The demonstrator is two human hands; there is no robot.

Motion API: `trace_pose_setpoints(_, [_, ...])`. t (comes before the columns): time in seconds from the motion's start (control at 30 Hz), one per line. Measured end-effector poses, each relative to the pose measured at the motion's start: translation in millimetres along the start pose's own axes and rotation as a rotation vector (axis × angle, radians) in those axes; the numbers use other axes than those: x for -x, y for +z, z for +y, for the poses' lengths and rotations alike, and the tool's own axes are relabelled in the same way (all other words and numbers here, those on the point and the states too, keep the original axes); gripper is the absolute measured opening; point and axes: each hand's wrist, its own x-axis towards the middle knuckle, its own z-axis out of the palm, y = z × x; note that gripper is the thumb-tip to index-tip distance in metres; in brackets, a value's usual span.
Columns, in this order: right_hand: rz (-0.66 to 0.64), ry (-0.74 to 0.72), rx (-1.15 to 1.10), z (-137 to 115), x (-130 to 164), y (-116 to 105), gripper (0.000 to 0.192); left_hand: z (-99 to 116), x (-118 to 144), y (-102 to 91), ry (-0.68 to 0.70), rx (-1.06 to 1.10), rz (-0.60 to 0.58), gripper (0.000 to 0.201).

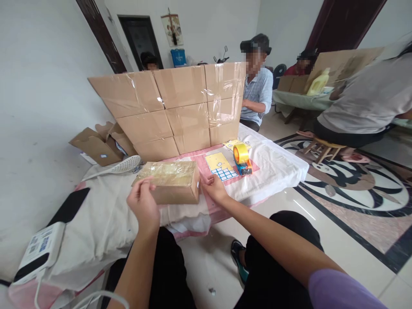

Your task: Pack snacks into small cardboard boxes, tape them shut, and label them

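A small cardboard box (172, 182), its top covered in clear tape, lies on the cloth-covered table (273, 167) in front of me. My left hand (143, 201) grips its near left corner. My right hand (214, 187) presses against its right end. Just right of the box lies a yellow sheet of blue-edged labels (221, 166), and beside that stands a tape dispenser with a yellow roll (242, 158).
A taped cardboard screen (174, 107) stands across the back of the table. A white perforated scoop (124, 165) and open boxes (103, 143) lie at left, a label printer (38, 249) at near left. Other people sit behind and at right.
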Motion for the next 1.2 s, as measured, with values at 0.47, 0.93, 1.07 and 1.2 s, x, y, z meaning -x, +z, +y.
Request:
trace_pose_setpoints(0.47, [-0.583,-0.589,0.372,-72.6,-3.0,-16.4,0.120,-23.9,-23.6,-6.1,-0.203,0.020,-0.052,0.029])
trace_pose_setpoints(0.93, [0.230,-0.667,0.371,-152.4,22.9,-167.9,0.066,-46.7,-5.2,-6.7,-0.183,-0.189,-0.459,0.063])
trace_pose_setpoints(1.07, [0.761,-0.630,0.417,-120.9,-12.0,-269.9,0.075,-69.2,25.4,-12.0,0.178,-0.910,-1.024,0.071])
trace_pose_setpoints(1.2, [0.877,-0.419,0.653,-61.6,-67.0,-322.8,0.074,-92.4,68.0,-5.9,0.344,-1.364,-1.150,0.060])
